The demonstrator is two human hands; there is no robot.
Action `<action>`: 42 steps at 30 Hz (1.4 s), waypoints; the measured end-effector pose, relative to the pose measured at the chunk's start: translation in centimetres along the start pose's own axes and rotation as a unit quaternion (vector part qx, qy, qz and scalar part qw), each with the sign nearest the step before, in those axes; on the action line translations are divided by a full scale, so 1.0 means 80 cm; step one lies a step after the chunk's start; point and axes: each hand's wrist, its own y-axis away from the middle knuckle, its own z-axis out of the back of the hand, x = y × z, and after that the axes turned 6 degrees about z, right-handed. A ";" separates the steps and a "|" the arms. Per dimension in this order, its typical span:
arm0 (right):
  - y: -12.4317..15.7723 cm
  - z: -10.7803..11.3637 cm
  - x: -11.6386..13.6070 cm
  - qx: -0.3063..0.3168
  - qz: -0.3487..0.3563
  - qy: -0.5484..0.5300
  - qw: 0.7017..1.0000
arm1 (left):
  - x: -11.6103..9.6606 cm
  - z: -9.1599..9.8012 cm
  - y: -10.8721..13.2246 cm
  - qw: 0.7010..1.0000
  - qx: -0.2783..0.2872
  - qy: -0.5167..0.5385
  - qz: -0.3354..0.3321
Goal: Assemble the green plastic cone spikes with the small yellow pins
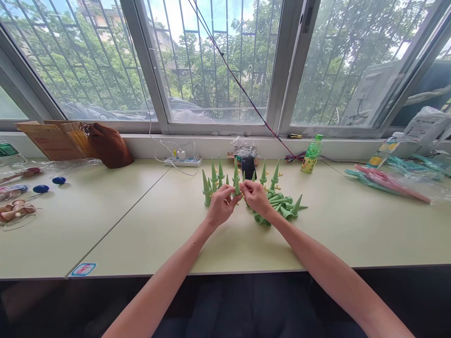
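In the middle of the table my left hand is closed around the collar of a green plant watering spike, which it holds upright with the point up. My right hand is pinched against the spike's right side, and whatever lies between its fingertips is hidden. Behind both hands stand several more green spikes, points up, some with small yellow valves at their sides. A heap of loose green spikes lies just right of my right hand.
A black phone leans behind the standing spikes, and a power strip with cables is at back left. A green drink bottle stands back right. Farther out are a brown pouch, blue balls and pink and teal straps.
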 end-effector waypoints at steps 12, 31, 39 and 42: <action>0.000 -0.002 0.003 -0.013 -0.015 -0.003 1.000 | 0.005 -0.003 0.000 0.993 -0.047 -0.098 -0.048; 0.004 -0.001 0.005 -0.045 0.056 0.074 0.995 | -0.025 0.004 -0.005 0.940 0.111 0.178 0.268; 0.003 -0.002 0.006 -0.038 0.037 0.060 0.997 | -0.021 0.008 -0.006 0.909 0.136 0.258 0.298; 0.003 -0.001 0.006 -0.034 0.028 0.038 0.998 | -0.019 0.009 -0.005 0.913 0.136 0.259 0.283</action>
